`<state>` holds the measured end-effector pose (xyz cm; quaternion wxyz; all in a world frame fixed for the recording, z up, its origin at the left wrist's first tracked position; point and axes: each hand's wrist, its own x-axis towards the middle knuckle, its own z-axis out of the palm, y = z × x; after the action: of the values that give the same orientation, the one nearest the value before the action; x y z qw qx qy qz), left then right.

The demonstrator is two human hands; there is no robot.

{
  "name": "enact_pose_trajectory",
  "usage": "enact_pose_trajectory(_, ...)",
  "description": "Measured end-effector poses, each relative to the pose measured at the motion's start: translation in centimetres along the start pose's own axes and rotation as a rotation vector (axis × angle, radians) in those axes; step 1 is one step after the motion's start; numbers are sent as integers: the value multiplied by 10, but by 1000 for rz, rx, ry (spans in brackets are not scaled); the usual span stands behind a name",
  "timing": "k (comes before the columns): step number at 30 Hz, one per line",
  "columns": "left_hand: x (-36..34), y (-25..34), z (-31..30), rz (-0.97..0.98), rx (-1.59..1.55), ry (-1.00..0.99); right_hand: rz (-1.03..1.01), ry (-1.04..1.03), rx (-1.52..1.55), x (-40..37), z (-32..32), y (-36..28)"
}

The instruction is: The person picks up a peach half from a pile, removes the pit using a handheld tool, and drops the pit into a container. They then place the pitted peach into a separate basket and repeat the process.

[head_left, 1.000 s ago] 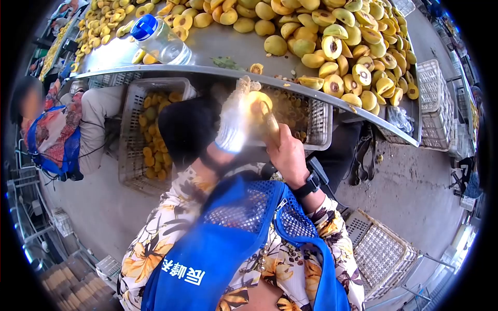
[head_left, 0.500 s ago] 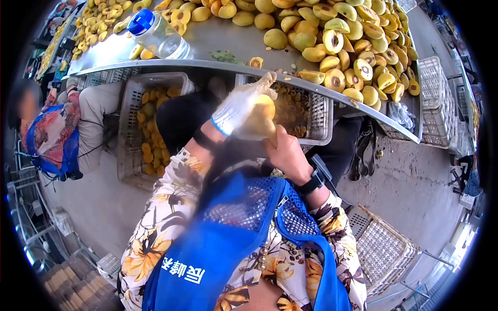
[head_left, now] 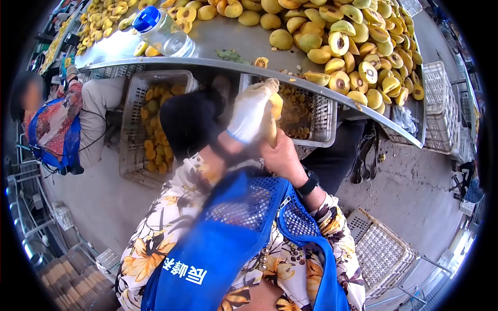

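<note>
My left hand [head_left: 250, 115], in a white glove with worn, tan fingertips, is closed around a yellow peach half [head_left: 277, 106] in front of the table edge. The bare fingers of my right hand [head_left: 284, 157] wrap a tan, handle-like tool [head_left: 272, 130] that points up toward the fruit. Its working end is hidden behind the glove and the peach. Below both hands stands a crate [head_left: 325, 124] with many cut, brown-centred peach pieces [head_left: 300, 111] in it.
A metal table [head_left: 207, 47] carries heaps of halved peaches [head_left: 358, 67] and a blue-capped bottle [head_left: 165, 36]. Left of my knees sits a crate of peach halves [head_left: 155, 129]. Another person [head_left: 54, 122] sits further left. Stacked crates [head_left: 440, 103] stand right; another crate [head_left: 385, 251] is behind.
My gloved left hand has tilted more upright and shifted slightly right, turning the peach half. My right hand stays close below it on the tool. The view has shifted slightly.
</note>
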<state>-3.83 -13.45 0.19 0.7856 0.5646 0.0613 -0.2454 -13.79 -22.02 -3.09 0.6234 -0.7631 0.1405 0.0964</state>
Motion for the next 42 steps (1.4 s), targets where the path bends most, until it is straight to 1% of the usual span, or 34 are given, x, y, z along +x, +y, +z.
enact_pose_trajectory(2, 7, -13, -13, 2, -55, -131, 57, -13, 60, -2, 0, -3)
enact_pose_trajectory(5, 20, -38, -26, -44, -195, -235, 289, -206, 345, -7, -7, -17)
enact_pose_trajectory(6, 21, -45, -28, -70, -253, -253, 331, -253, 522, -11, -10, -21)
enact_pose_trajectory(8, 19, -35, -20, -159, -255, -249, 404, -346, 875, -14, -15, -27)
enact_pose_trajectory(9, 17, -29, -16, -204, -256, -245, 396, -417, 994, -9, -17, -14)
enact_pose_trajectory(10, 13, -23, -10, -181, -194, -169, 390, -489, 1112, -4, -19, -8)
enact_pose_trajectory(11, 11, -16, -3, -153, -132, -94, 266, -495, 1179, -5, -20, -4)
enact_pose_trajectory(12, 15, -12, -3, -213, -245, -4, 162, -480, 1206, -6, -26, -4)
enact_pose_trajectory(13, 19, -8, -4, -262, -361, 93, 164, -451, 1163, -3, -31, -5)
enact_pose_trajectory(14, 21, -9, -10, -165, -305, 144, 168, -416, 1126, -1, -35, -5)
enact_pose_trajectory(15, 22, -9, -18, -72, -245, 194, 270, -356, 852, 3, -37, -5)
enact_pose_trajectory(16, 21, -7, -26, 18, -187, 241, 264, -235, 526, 6, -32, 2)
enact_pose_trajectory(17, 15, 8, -41, -9, -98, 217, 229, -164, 369, 9, -28, 15)
enact_pose_trajectory(18, 15, 13, -60, 121, -138, 235, 195, -88, 209, 8, -29, 25)
enact_pose_trajectory(19, -1, 35, -75, 130, -33, 323, 204, -59, 249, 5, -31, 24)
enact_pose_trajectory(20, -10, 48, -94, 315, 219, 432, 204, -39, 240, 4, -35, 27)
enact_pose_trajectory(21, -24, 77, -103, 217, 554, 543, 202, -19, 236, 5, -37, 29)
enact_pose_trajectory(22, -33, 97, -113, 296, 1463, 661, 198, 4, 238, 7, -38, 31)
enact_pose_trajectory(23, -34, 93, -144, 487, 1756, 822, 190, 27, 230, 6, -39, 23)
enact_pose_trajectory(24, -41, 104, -141, 422, 1906, 887, 223, 41, 213, 10, -38, 26)
enact_pose_trajectory(26, -43, 117, -105, 491, 1733, 750, 279, 74, 173, 21, -37, 37)
enact_pose_trajectory(27, -31, 110, -98, 626, 1775, 570, 231, 68, 236, 22, -35, 38)
enact_pose_trajectory(28, -14, 100, -91, 760, 1805, 385, 179, 75, 236, 22, -32, 41)
enact_pose_trajectory(30, 20, 74, -37, 1055, 1627, 168, 69, 98, 235, 23, -27, 50)
enact_pose_trajectory(32, 37, 59, 31, 701, 1707, -42, 72, 131, 298, 14, -31, 49)
enact_pose_trajectory(34, 60, 37, 79, 550, 1719, -145, 90, 173, 313, 0, -44, 37)
enact_pose_trajectory(35, 76, 22, 89, 529, 1697, -215, 85, 199, 400, -8, -49, 30)
enact_pose_trajectory(36, 95, 6, 94, 509, 1675, -284, 78, 231, 389, -14, -54, 26)
enact_pose_trajectory(37, 114, -4, 97, 393, 1619, -386, 72, 262, 378, -20, -59, 23)
enact_pose_trajectory(38, 121, -2, 99, 397, 1636, -420, 66, 292, 368, -25, -63, 20)
enact_pose_trajectory(39, 126, 0, 99, 405, 1597, -476, 75, 314, 388, -29, -66, 14)
enact_pose_trajectory(40, 128, 2, 95, 406, 1558, -526, 40, 361, 359, -30, -69, 17)
enact_pose_trajectory(41, 115, 14, 92, 406, 1431, -477, 3, 402, 330, -28, -73, 20)
enact_pose_trajectory(42, 99, 26, 87, 409, 1307, -425, -20, 417, 377, -25, -76, 16)
